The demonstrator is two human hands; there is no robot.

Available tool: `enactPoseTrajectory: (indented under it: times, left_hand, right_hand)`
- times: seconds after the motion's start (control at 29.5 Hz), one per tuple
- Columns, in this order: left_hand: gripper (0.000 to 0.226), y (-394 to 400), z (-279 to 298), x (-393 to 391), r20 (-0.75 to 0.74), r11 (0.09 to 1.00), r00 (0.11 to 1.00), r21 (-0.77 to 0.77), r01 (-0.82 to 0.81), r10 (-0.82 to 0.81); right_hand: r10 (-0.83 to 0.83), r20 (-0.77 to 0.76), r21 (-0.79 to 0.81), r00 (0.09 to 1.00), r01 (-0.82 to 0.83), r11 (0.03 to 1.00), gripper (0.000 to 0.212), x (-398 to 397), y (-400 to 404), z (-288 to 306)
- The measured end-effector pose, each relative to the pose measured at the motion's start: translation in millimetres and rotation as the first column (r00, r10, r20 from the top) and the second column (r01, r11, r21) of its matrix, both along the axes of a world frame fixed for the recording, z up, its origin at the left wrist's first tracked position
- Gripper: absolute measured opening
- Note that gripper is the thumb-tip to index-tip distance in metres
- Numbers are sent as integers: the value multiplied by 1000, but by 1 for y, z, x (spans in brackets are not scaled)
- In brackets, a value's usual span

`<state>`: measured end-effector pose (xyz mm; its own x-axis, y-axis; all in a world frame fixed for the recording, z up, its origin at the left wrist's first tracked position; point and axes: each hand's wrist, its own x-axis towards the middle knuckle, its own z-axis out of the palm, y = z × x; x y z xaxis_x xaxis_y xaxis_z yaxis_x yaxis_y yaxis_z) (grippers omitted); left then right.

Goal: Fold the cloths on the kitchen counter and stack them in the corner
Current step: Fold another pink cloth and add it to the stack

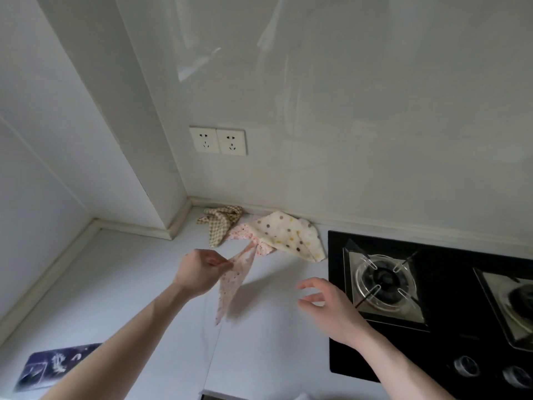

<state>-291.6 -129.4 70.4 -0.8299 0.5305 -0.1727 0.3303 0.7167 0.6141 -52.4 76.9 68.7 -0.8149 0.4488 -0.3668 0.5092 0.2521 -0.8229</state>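
Observation:
My left hand (200,271) pinches a corner of a pink dotted cloth (235,280) and holds it above the white counter (268,350), so the cloth hangs down in a point. My right hand (328,306) hovers to its right with fingers spread and holds nothing. Near the wall lie a cream cloth with coloured dots (288,235), a pink patterned cloth (245,235) partly under it, and a crumpled tan checked cloth (220,225) close to the counter corner.
A black gas hob (340,359) with two burners and knobs fills the counter's right side. Two wall sockets (218,140) sit above the cloths. A dark printed card (54,365) lies at the counter's front left. A wall column juts out at the left.

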Motion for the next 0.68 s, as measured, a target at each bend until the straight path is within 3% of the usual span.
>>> enactPoseTrajectory:
  times: [0.27,0.48,0.58,0.68]
  left_hand:
    - [11,-6,36,55,62,983,987,123,137,-145]
    - [6,-10,47,83,131,960,960,173,222,-246]
    - [6,-15,46,90,110,940,939,136,312,-327]
    - [6,-19,41,91,126,945,940,131,301,-317]
  right_hand:
    - [117,-20,-31,993,-117,993,23,-7,-14,1]
    - [46,70,-211,996,-30,977,41,-18,-33,5]
    - [14,103,-187,995,6,982,29,-23,-39,3]
    - [-22,105,-184,994,41,982,17,-23,-38,-1]
